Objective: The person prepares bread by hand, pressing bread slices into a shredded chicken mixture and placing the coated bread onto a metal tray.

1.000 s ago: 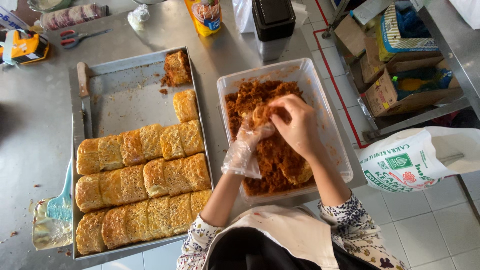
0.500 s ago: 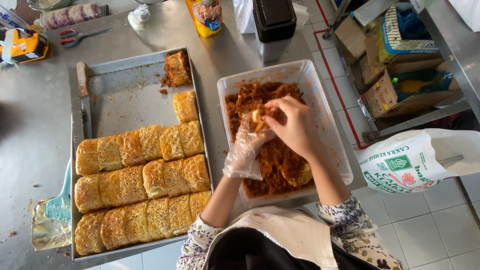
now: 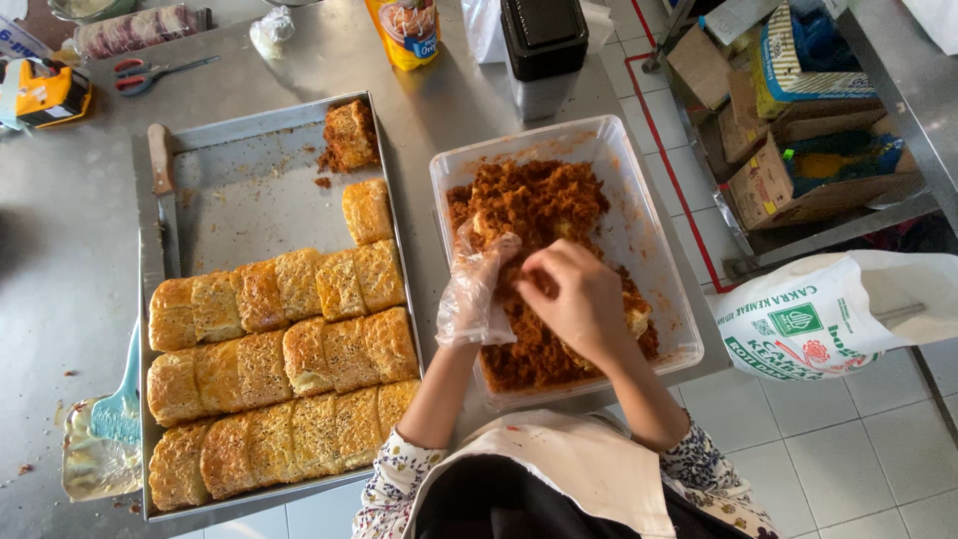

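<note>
Brown shredded floss (image 3: 539,215) fills the clear plastic tub (image 3: 654,205), where the left hand (image 3: 484,289), in a loose plastic glove, and the bare right hand (image 3: 579,299) meet, both closed on a bun mostly hidden between them, beside the steel tray (image 3: 239,180) of baked buns (image 3: 279,359).

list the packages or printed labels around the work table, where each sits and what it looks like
Pouch: table's far edge, yellow-orange, food picture.
Printed sack: right of the crumb tub, white with green and red print.
Cardboard boxes: lower shelf at right, brown.
Blue-yellow bag: shelf, top right.
</note>
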